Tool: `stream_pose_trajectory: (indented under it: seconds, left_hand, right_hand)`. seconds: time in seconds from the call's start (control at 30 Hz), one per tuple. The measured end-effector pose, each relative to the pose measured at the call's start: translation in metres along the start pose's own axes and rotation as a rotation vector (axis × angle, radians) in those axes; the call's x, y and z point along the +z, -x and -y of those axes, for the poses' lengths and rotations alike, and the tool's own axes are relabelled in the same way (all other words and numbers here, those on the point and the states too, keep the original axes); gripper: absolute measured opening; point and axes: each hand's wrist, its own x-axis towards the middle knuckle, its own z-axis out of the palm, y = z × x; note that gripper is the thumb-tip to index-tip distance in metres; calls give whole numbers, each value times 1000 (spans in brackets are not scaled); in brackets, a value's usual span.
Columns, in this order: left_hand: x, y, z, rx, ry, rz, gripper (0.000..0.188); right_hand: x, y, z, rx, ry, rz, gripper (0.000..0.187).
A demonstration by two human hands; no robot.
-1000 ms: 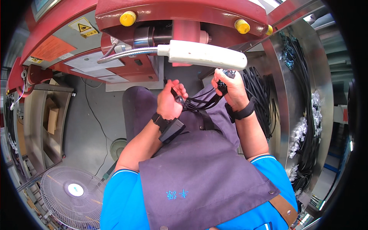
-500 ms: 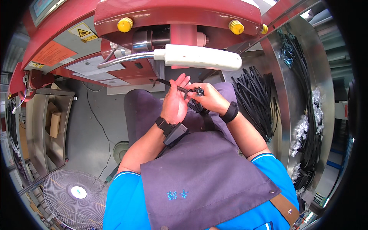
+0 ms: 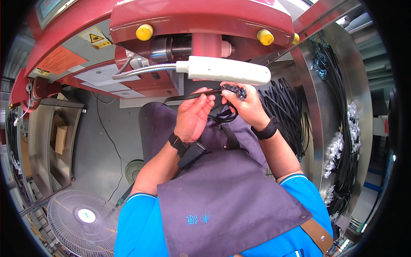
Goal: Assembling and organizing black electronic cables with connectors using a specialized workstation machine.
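Above my lap, a slim black belt [image 3: 179, 97] runs between both hands. The fingers of my left hand [image 3: 192, 118] are closed around its strap, with the free end sticking out to the left. My right hand [image 3: 249, 109] grips the belt's other end, where a dark bundle in shiny plastic wrap [image 3: 235, 91] shows above the thumb; what the wrap covers is hidden. A loop of the black strap [image 3: 222, 116] hangs below the hands, over the apron. Just above my hands is a white lamp head [image 3: 229, 70] on a bendable metal neck.
A red machine [image 3: 201, 19] with yellow knobs spans the front. To the right, many black belts [image 3: 284, 118] hang beside a metal trough [image 3: 319, 141] holding more belts and clear plastic wrap [image 3: 336, 150]. A standing fan [image 3: 83, 220] is at lower left, near a floor cable [image 3: 114, 145].
My right hand has moved up and right, and the wrapped end now shows more fully. My left fingers have closed from an open palm onto the strap.
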Motion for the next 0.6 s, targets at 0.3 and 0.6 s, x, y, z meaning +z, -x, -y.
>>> stream_pose_trajectory:
  seconds: [0.3, 0.6]
  left_hand:
    - [13, 0, -3, -54, 27, -62, 20]
    - [17, 2, 1, -65, 73, -113, 19]
  right_hand:
    - [0, -12, 1, -74, -8, -116, 14]
    - [5, -14, 5, -43, 35, -173, 12]
